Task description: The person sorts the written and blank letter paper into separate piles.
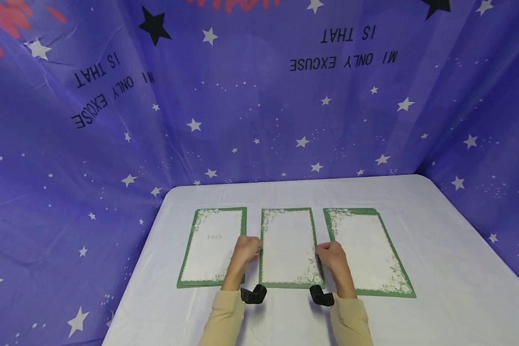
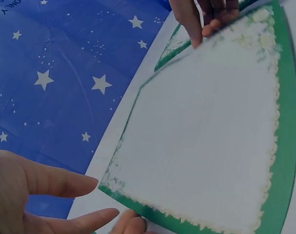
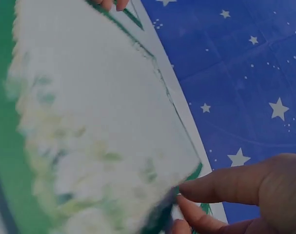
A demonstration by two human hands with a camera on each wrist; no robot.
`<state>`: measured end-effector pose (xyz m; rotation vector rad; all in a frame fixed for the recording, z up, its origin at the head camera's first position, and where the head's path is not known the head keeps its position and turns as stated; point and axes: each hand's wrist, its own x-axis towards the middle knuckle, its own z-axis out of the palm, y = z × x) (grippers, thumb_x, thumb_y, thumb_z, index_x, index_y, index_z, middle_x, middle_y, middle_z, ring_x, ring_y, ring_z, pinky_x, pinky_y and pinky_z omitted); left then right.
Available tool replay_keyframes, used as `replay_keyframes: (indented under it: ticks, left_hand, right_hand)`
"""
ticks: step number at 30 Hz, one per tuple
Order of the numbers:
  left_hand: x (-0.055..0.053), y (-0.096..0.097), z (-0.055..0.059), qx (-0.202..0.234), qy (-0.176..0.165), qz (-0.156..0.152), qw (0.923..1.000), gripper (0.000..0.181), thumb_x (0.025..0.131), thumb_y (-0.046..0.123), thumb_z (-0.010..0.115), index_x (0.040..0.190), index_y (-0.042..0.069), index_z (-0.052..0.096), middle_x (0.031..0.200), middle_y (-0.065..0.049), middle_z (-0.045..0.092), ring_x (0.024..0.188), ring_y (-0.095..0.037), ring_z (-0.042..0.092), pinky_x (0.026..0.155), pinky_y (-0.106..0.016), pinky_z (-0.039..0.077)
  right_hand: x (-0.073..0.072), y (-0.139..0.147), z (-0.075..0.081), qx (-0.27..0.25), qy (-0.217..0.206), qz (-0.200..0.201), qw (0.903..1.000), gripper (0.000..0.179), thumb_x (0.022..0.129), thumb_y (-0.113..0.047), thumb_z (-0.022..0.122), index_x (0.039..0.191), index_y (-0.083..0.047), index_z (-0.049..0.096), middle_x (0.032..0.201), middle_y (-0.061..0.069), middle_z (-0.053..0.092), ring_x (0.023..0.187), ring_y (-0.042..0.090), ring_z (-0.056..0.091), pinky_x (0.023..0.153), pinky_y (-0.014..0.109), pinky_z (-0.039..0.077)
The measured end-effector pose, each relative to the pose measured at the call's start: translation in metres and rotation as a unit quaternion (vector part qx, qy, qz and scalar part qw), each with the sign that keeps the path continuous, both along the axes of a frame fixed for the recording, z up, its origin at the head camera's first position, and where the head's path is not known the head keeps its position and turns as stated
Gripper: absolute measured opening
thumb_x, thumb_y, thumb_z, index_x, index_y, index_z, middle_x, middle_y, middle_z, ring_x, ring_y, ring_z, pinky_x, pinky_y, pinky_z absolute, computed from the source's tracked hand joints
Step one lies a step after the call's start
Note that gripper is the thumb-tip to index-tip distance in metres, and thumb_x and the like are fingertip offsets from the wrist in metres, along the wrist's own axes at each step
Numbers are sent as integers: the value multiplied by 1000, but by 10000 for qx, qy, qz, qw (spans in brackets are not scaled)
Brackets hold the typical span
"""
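The middle sheet of paper (image 1: 285,245), white with a green floral border, lies between two similar stacks of sheets. My left hand (image 1: 247,248) is at its left edge; in the left wrist view the thumb and forefinger (image 2: 65,183) are spread apart and the other fingertips touch the border. At the opposite edge, my right hand (image 1: 332,254) pinches the border between thumb and fingers. That edge is bent up slightly in the right wrist view, where the sheet (image 3: 99,97) fills much of the picture.
Left of the middle sheet is a stack (image 1: 199,259) whose top sheet bears small faint writing. To the right lies another stack (image 1: 363,250), its sheets slightly offset. All rest on a white table (image 1: 441,240) enclosed by a purple star-patterned curtain (image 1: 259,105).
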<state>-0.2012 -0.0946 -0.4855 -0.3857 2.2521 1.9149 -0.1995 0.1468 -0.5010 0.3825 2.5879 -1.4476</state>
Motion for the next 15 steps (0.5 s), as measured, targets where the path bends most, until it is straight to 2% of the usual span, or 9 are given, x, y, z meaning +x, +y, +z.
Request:
replay_keyframes:
  ticks: [1, 3, 4, 6, 7, 8, 10, 12, 15]
  left_hand:
    - [0, 0, -1, 28, -48, 0, 10000, 30, 87, -2, 49, 63, 14, 39, 61, 1, 39, 60, -14, 40, 60, -27, 43]
    - [-1, 0, -2, 25, -84, -24, 10000, 20, 91, -2, 51, 72, -1, 57, 65, -1, 47, 61, -13, 46, 61, -27, 46]
    - [-1, 0, -3, 22, -97, -32, 9999, 17, 93, -1, 52, 83, -9, 63, 70, -3, 53, 62, -13, 49, 62, -27, 49]
    - [-1, 0, -3, -43, -85, -70, 9999, 31, 95, 0, 55, 117, -18, 65, 89, -13, 66, 71, -16, 58, 68, -29, 53]
    - [0, 0, -3, -119, -57, -126, 9998, 40, 96, 0, 56, 131, -18, 60, 102, -18, 68, 79, -17, 61, 72, -29, 54]
    - [0, 0, -3, -182, -24, -186, 9997, 45, 97, 0, 56, 138, -18, 56, 114, -21, 67, 84, -17, 61, 72, -29, 54]
    - [2, 3, -2, -218, 52, -301, 9993, 49, 96, -2, 57, 143, -16, 51, 121, -26, 63, 85, -19, 57, 70, -29, 50]
    - [4, 8, -1, -228, 142, -423, 9987, 55, 94, -5, 57, 148, -14, 47, 120, -25, 61, 83, -17, 52, 67, -28, 44]
    - [9, 23, 1, -198, 252, -581, 9978, 64, 93, -6, 60, 153, -11, 39, 116, -22, 59, 81, -16, 51, 66, -27, 44]
  right_hand:
    - [0, -1, 0, 10, 30, 2, 10000, 32, 94, -9, 55, 112, 15, 67, 117, 33, 65, 101, 41, 62, 82, 48, 54]
    - [0, -2, 0, 25, 140, -8, 9999, 28, 96, -8, 57, 110, 13, 67, 109, 30, 66, 96, 40, 63, 82, 49, 53]
    - [0, -3, 0, 12, 180, -25, 9998, 26, 96, -9, 58, 109, 12, 66, 105, 27, 66, 95, 38, 63, 81, 49, 53]
    - [0, -4, 2, -138, 205, -66, 9997, 24, 98, -9, 58, 112, 10, 65, 102, 23, 66, 91, 36, 63, 78, 46, 52]
    - [0, -4, 3, -204, 219, -70, 9995, 25, 98, -9, 59, 114, 9, 65, 102, 23, 67, 91, 35, 64, 76, 44, 52]
    - [0, -4, 4, -267, 263, -85, 9993, 26, 98, -8, 60, 116, 9, 65, 101, 22, 68, 89, 33, 65, 74, 41, 52]
    - [1, -1, 7, -357, 326, -95, 9988, 29, 99, -8, 61, 121, 10, 65, 101, 22, 70, 85, 30, 65, 70, 37, 51]
    - [2, 4, 10, -334, 433, -110, 9984, 32, 99, -6, 60, 126, 10, 65, 99, 21, 71, 79, 25, 62, 68, 34, 48]
    - [4, 17, 13, -212, 595, -200, 9978, 37, 99, -5, 56, 131, 11, 65, 96, 19, 69, 70, 20, 55, 65, 33, 43]
